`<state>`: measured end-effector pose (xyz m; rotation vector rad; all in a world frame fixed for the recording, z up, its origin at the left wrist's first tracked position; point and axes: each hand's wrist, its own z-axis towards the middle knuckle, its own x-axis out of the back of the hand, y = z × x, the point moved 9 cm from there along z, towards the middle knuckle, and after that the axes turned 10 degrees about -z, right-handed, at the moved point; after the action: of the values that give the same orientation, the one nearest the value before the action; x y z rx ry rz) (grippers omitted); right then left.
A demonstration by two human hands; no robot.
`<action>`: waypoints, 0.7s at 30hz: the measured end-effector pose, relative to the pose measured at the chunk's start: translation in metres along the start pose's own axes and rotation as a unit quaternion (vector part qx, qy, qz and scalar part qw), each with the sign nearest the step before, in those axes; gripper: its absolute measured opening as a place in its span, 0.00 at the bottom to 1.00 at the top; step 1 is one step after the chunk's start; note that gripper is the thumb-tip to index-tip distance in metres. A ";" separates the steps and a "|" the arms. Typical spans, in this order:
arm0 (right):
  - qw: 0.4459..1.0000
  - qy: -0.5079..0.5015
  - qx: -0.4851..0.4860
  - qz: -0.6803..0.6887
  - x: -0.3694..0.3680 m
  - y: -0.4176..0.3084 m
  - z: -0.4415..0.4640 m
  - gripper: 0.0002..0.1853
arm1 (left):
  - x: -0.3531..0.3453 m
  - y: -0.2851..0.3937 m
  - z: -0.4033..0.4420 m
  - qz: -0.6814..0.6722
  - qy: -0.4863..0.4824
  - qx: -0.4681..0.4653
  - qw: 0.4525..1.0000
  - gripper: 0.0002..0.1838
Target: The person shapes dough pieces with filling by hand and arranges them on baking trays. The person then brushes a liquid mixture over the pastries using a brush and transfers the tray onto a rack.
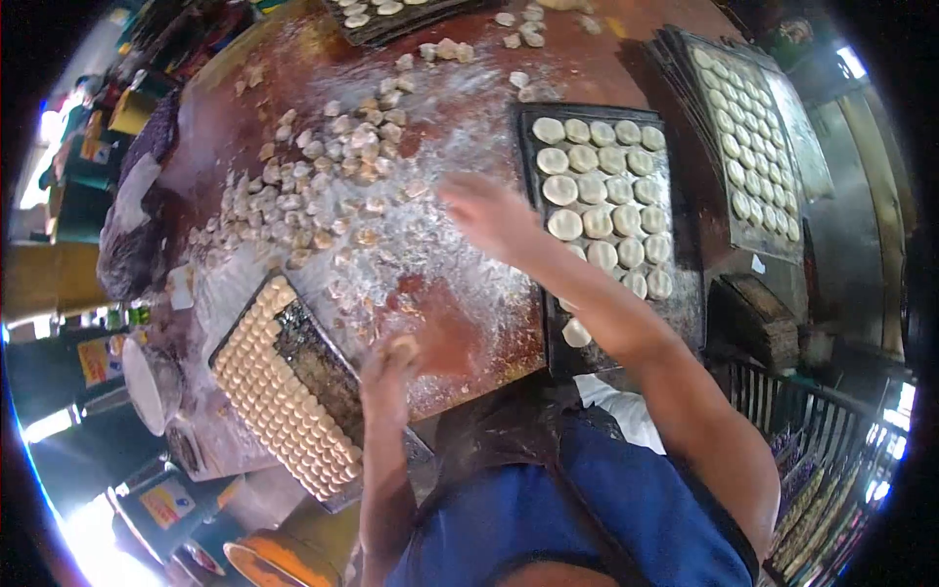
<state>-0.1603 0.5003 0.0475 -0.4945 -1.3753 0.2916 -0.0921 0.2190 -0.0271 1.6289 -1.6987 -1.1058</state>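
Note:
My left hand (388,370) is closed on a small pale dough piece (404,345), low over the table beside the lower-left tray. My right hand (486,213), smeared by motion, reaches over the floured middle of the table; whether its fingers hold anything is hidden by the blur. Beyond it lies a heap of rough dough lumps (367,147), dusted with flour. Under my right forearm, a dark baking tray (685,328) carries rows of flat round dough discs (598,223). The lower-left tray (318,357) bears tight rows of small dough pieces (284,401) and a bare dark patch.
Loose flour (430,254) covers much of the reddish table (445,328). Stacked trays with dough discs (748,137) stand at the right, and another tray (377,29) lies at the far edge. A pale round container (152,384) and a dark plastic bag (132,240) are at the left.

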 end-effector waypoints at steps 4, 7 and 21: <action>0.980 -0.115 0.066 -0.151 -0.112 0.001 0.083 0.09 | -0.045 0.001 -0.013 0.201 -0.133 0.026 0.970 0.11; 0.985 0.064 0.057 0.153 -0.020 -0.074 0.015 0.09 | -0.007 -0.016 0.006 0.011 -0.078 0.068 0.995 0.11; 0.977 -0.090 -0.146 0.125 -0.059 -0.137 -0.175 0.17 | 0.006 0.038 -0.062 0.137 -0.270 -0.149 0.941 0.12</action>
<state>-0.0114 0.3252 0.0441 -0.9076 -1.5424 0.3464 -0.0612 0.1987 0.0359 0.9129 -1.8908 -1.6677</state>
